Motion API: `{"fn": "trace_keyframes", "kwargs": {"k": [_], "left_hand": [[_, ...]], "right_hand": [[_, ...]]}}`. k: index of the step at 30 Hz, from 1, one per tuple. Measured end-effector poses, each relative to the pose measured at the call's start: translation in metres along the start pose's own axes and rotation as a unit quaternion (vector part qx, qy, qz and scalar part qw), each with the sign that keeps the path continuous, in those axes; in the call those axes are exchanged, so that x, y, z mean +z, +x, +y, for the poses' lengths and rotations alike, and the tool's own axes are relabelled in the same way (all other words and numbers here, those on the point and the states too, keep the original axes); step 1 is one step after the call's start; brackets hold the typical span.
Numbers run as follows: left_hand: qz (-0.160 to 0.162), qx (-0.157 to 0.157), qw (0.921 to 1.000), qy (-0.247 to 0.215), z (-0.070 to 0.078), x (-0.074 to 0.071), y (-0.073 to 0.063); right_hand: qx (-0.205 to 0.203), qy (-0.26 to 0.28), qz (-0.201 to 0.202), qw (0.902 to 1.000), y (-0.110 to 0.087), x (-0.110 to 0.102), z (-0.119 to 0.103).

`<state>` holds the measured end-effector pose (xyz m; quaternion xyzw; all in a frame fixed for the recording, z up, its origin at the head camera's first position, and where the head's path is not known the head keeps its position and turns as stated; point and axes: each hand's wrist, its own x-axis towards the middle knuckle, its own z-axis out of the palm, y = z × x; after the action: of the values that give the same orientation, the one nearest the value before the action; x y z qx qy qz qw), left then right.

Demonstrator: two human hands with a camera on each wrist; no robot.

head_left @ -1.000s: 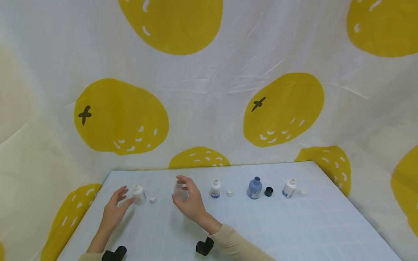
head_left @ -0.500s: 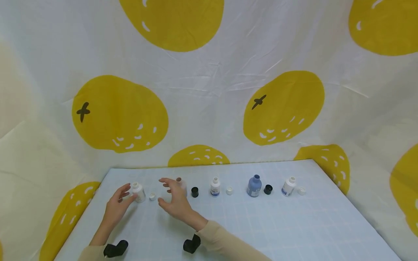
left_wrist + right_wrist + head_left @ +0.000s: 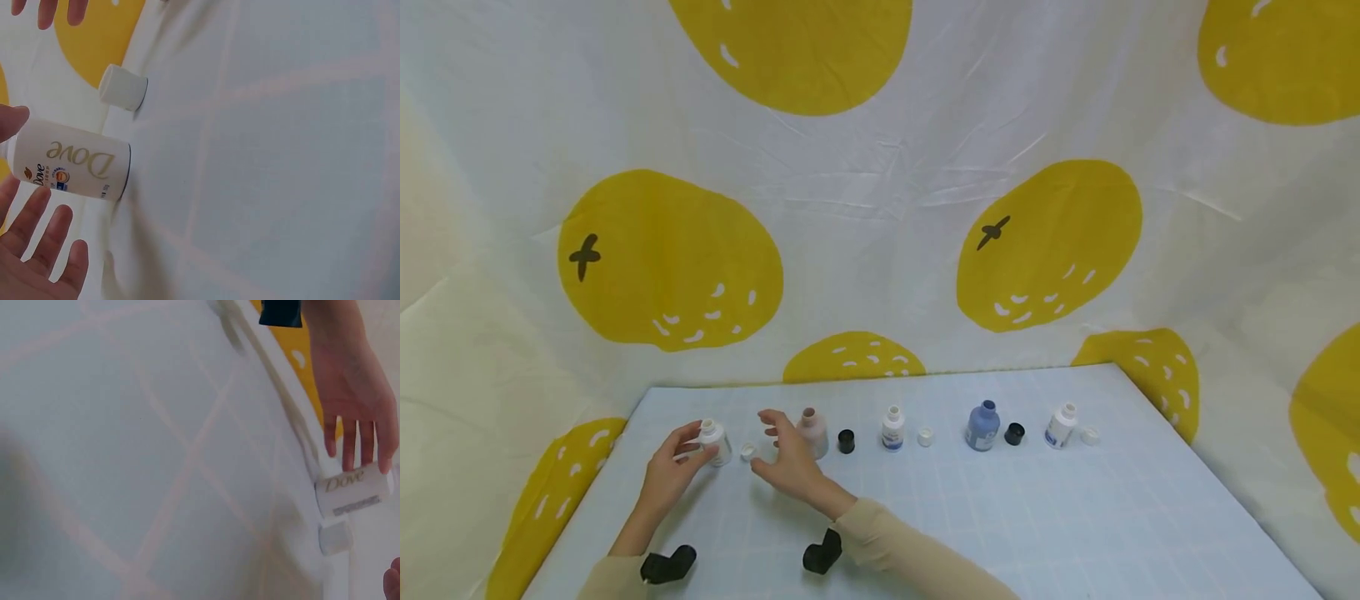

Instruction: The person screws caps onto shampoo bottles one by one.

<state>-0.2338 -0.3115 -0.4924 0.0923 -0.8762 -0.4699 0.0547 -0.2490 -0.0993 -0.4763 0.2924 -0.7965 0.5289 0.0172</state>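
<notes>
In the head view, your left hand (image 3: 664,477) pinches the open white bottle (image 3: 721,447) at the table's (image 3: 1000,517) left; your right hand (image 3: 796,472) spreads wide near the white cap (image 3: 748,452). The left wrist view shows bottle and cap apart; the right wrist view, your left fingers (image 3: 350,445) along the bottle.

Head view: from above, set back, facing forward and down; widest, taking in table (image 3: 1075,517) and patterned backdrop (image 3: 857,250). Wrist views: low, turned sideways, opposite ways; left nearer, right farther off. Both share Dove bottle (image 3: 72,161) and white cap (image 3: 122,88).
</notes>
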Motion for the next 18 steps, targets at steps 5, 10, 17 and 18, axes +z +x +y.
{"fn": "trace_keyframes", "kwargs": {"k": [5,10,17,18], "left_hand": [[-0.015,0.006,0.9999,-0.001,-0.004,-0.001,0.004],[-0.021,0.016,0.9995,0.014,-0.009,-0.003,0.007],[-0.027,0.033,0.9991,0.007,-0.018,-0.006,0.007],[-0.027,0.032,0.9991,0.006,-0.020,-0.006,0.007]], "right_hand": [[0.013,-0.001,-0.007,0.9999,0.004,0.007,0.007],[0.005,-0.013,-0.007,0.9999,0.007,0.013,0.017],[0.009,-0.029,0.004,0.9995,0.009,0.020,0.023],[0.011,-0.029,0.005,0.9995,0.010,0.021,0.023]]}}
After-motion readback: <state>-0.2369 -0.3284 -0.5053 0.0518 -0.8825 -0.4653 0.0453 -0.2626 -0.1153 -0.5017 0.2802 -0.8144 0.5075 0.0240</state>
